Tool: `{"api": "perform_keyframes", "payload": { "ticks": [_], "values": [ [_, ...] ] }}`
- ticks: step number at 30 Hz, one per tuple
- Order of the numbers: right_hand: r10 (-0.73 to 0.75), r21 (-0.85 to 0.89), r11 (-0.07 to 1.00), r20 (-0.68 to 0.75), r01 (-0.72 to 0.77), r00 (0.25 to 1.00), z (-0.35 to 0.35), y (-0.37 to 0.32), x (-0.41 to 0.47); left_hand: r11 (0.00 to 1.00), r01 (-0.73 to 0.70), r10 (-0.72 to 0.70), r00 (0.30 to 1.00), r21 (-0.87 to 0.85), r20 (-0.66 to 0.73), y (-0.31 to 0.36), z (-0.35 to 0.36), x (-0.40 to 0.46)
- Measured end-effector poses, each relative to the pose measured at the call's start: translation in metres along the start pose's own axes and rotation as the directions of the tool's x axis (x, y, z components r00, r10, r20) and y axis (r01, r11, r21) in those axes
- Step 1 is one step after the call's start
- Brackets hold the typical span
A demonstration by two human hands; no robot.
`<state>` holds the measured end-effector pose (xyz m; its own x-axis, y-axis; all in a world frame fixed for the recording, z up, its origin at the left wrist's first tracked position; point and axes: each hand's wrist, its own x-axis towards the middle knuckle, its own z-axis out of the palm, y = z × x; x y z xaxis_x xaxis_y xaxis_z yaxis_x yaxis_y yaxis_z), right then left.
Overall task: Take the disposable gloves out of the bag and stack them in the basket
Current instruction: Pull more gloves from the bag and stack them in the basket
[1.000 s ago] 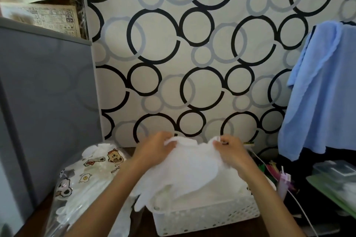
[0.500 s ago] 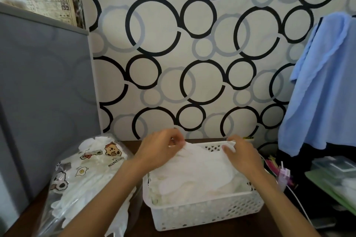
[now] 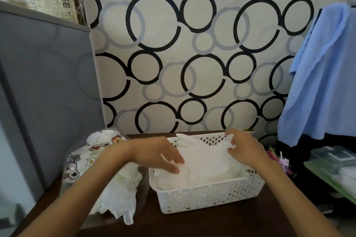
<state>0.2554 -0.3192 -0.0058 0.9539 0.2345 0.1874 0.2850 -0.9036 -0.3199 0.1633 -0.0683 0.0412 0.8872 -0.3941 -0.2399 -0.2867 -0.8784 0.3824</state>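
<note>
I see L hand (image 3: 163, 157) flat, fingers straight on gloves (image 3: 208, 161) in basket (image 3: 208, 196); R hand (image 3: 244, 150) at 2 o'clock pinches glove edge. Bag (image 3: 90, 161) at 9 o'clock, partly behind forearm.

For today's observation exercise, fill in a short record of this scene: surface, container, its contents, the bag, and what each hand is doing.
surface: dark wooden table
container: white perforated basket, upright
contents: white disposable gloves piled inside
bag: clear printed bag left of basket, gloves spilling out
left hand: fingers straight, pressing on the pile
right hand: pinching the top glove's edge at the far rim
</note>
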Motion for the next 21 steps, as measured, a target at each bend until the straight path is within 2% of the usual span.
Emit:
{"api": "perform_keyframes", "payload": {
  "ticks": [2, 4, 5, 6, 8, 9, 10, 13, 17, 19, 21],
  "values": [
    [-0.039, 0.019, 0.999, -0.074, 0.041, 0.996, -0.008, 0.000, -0.003, 0.998, -0.021, 0.011, 0.986, -0.059, -0.165, 0.000, -0.018, -0.003],
    [-0.110, 0.113, 0.985, -0.185, 0.133, 0.976, -0.013, -0.005, -0.004, 0.989, -0.050, 0.000, 0.937, -0.137, -0.349, 0.002, -0.024, 0.007],
    [-0.160, 0.169, 0.967, -0.176, 0.190, 0.971, -0.014, -0.010, -0.002, 0.988, -0.038, -0.021, 0.927, -0.152, -0.375, 0.006, -0.021, 0.015],
    [-0.214, 0.197, 0.953, -0.092, 0.228, 0.973, -0.013, -0.015, -0.002, 0.992, -0.009, -0.036, 0.937, -0.125, -0.348, 0.009, -0.015, 0.024],
    [-0.257, 0.079, 0.966, 0.234, 0.245, 0.938, -0.004, -0.021, 0.001, 0.997, 0.074, -0.065, 0.977, 0.037, -0.201, 0.010, 0.007, 0.043],
    [-0.217, -0.031, 0.968, 0.396, 0.249, 0.892, 0.002, -0.017, 0.002, 0.984, 0.127, -0.111, 0.986, 0.123, -0.127, 0.009, 0.020, 0.047],
    [-0.161, -0.108, 0.964, 0.491, 0.242, 0.857, 0.006, -0.012, 0.002, 0.965, 0.182, -0.169, 0.982, 0.192, -0.081, 0.005, 0.030, 0.050],
    [-0.103, -0.101, 0.977, 0.540, 0.186, 0.835, 0.013, 0.001, -0.004, 0.924, 0.271, -0.269, 0.962, 0.269, -0.043, -0.007, 0.046, 0.047],
    [-0.125, -0.092, 0.974, 0.538, 0.206, 0.834, 0.019, -0.002, -0.010, 0.888, 0.273, -0.304, 0.952, 0.371, 0.024, -0.008, 0.045, 0.045],
    [-0.136, -0.070, 0.977, 0.510, 0.199, 0.849, 0.019, -0.006, -0.011, 0.907, 0.279, -0.299, 0.954, 0.315, 0.017, -0.005, 0.043, 0.044],
    [-0.143, -0.015, 0.985, 0.469, 0.170, 0.872, 0.016, -0.010, -0.009, 0.953, 0.262, -0.257, 0.965, 0.151, -0.051, -0.002, 0.039, 0.040]
  ]
}}
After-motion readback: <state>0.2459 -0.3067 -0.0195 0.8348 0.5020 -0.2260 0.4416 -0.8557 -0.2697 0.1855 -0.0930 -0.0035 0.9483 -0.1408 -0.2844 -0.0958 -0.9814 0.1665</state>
